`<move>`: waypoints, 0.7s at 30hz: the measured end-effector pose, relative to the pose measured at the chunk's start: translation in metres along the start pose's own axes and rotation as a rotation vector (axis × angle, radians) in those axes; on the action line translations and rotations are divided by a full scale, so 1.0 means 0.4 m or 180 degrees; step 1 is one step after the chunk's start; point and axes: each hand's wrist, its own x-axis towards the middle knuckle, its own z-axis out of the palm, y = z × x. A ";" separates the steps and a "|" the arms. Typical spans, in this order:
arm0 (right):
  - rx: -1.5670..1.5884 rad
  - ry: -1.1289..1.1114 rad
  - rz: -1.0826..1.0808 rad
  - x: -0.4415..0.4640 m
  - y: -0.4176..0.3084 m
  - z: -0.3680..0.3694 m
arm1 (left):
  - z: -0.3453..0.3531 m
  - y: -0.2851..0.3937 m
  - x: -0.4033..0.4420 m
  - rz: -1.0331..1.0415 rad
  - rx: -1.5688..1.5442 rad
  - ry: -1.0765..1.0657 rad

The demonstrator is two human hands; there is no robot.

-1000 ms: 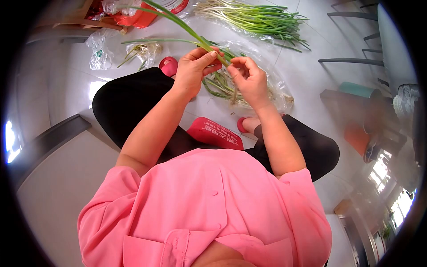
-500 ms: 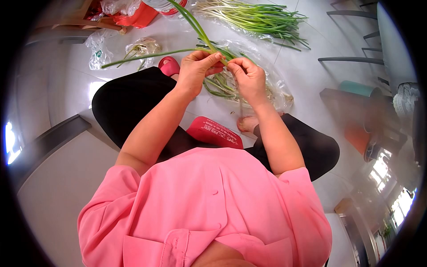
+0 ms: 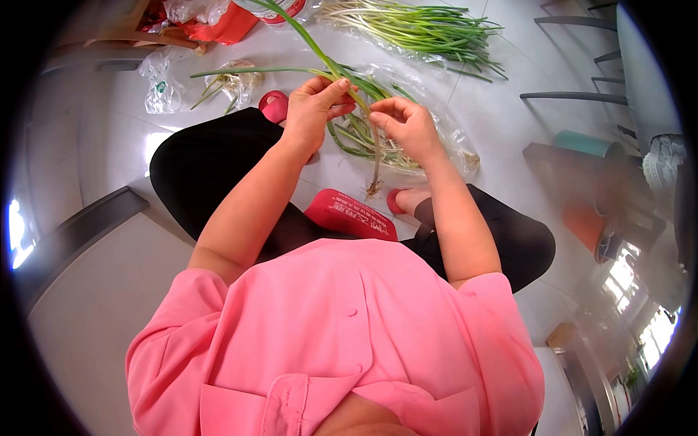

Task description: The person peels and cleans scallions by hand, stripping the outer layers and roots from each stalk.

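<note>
My left hand (image 3: 313,110) is closed around a green onion (image 3: 314,45), whose long leaves rise up and to the left. Its pale stem and brown roots hang down between my hands. My right hand (image 3: 411,131) pinches the same onion near the stem, with thumb and forefinger together. Beneath my hands, more unsorted onions (image 3: 356,143) lie on a clear plastic bag (image 3: 454,149) on the floor. Farther off, a neat bundle of green onions (image 3: 429,33) rests on plastic.
Scraps lie on a small clear bag (image 3: 240,81), beside another plastic bag (image 3: 161,87). A red bag (image 3: 222,25) is at the top left. Chair legs (image 3: 574,97) stand at the right. My slippered feet flank the onions, and a red printed object (image 3: 352,216) is between my legs.
The stem with its roots now hangs visibly between my hands. A long leaf at the left has swung, and my right hand has shifted slightly down.
</note>
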 end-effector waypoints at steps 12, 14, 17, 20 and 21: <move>-0.0386 0.0631 -0.0133 0.001 0.009 0.045 | 0.014 -0.008 0.001 0.0190 -0.0358 0.0172; -0.0238 0.0721 -0.0100 0.002 0.012 0.051 | 0.013 -0.011 0.004 0.0225 -0.0385 0.0220; 0.0417 0.0837 0.0078 0.006 0.026 0.041 | 0.006 -0.012 0.011 0.0320 -0.0403 0.0303; 0.1142 0.0674 0.0374 0.011 0.041 0.007 | -0.013 -0.011 0.019 0.0395 -0.0386 0.0415; 0.1362 0.0489 0.0522 0.012 0.047 -0.007 | -0.021 -0.011 0.024 0.0409 -0.0376 0.0488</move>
